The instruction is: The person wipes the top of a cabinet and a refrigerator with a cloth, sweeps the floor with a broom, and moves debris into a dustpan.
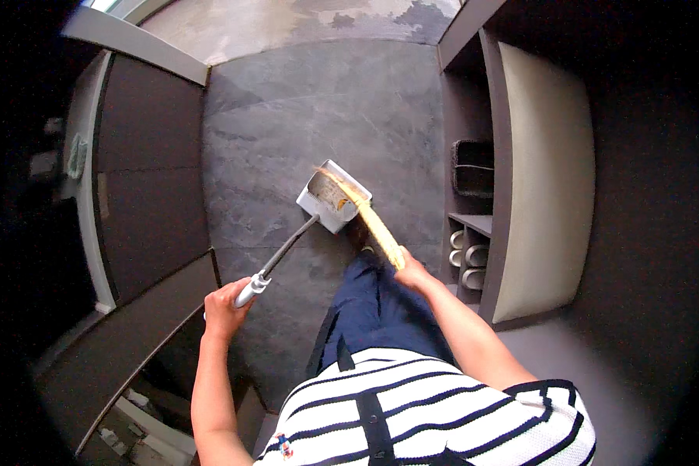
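Observation:
My left hand is wrapped around the white grip of a long-handled dustpan. Its grey metal shaft slants down to a white pan with a dirty inside. In my right hand is a pale yellow broom, apparently straw. The broom reaches across the pan's right side, and its reddish-brown tip is over the pan's far part. A small orange-yellow piece shows inside the pan, close to the broom. The pan is at the grey floor, just ahead of my feet, which are partly hidden.
Dark cabinets line the left side. To the right, a shelf unit holds pale rolled or rounded items and a dark fuzzy-edged item. A cream padded cushion lies along it. Beyond the floor is a mottled rug.

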Motion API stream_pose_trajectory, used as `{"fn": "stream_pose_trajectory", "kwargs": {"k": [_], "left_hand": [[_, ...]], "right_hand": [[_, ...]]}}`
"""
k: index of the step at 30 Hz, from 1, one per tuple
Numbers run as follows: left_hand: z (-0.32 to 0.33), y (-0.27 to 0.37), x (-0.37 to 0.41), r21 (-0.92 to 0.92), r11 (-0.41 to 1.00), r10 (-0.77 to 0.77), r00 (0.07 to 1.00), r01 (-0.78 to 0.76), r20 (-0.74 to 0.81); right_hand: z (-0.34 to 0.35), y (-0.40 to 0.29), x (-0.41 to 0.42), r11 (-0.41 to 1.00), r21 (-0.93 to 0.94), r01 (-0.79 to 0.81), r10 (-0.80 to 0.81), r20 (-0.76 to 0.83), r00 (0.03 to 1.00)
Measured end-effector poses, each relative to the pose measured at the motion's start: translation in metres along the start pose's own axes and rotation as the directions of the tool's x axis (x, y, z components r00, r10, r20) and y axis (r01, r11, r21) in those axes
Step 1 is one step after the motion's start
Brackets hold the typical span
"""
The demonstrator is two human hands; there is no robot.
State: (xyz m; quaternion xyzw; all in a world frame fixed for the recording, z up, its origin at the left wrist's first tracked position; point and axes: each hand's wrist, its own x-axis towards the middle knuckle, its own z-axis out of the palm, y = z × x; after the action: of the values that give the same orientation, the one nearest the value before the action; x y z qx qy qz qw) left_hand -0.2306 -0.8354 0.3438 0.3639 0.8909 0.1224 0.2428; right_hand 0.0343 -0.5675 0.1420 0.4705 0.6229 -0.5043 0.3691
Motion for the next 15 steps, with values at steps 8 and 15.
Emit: {"fn": "stream_pose_trajectory", "kwargs": {"k": [8, 15], "left_hand": [[0.008, 0.001, -0.005, -0.018, 0.994, -0.106, 0.993, 0.105, -0.053], [0.019, -0.005, -0.009, -0.069, 0.987, -0.152, 0.987, 0.148, -0.054]], "right_hand": [[-0.057, -0.019, 0.067, 0.997, -0.058, -0.057, 0.042, -0.243, 0.969], [-0.025, -0.072, 0.102, 0.951, -0.307, -0.032, -0.023, -0.175, 0.984]]}}
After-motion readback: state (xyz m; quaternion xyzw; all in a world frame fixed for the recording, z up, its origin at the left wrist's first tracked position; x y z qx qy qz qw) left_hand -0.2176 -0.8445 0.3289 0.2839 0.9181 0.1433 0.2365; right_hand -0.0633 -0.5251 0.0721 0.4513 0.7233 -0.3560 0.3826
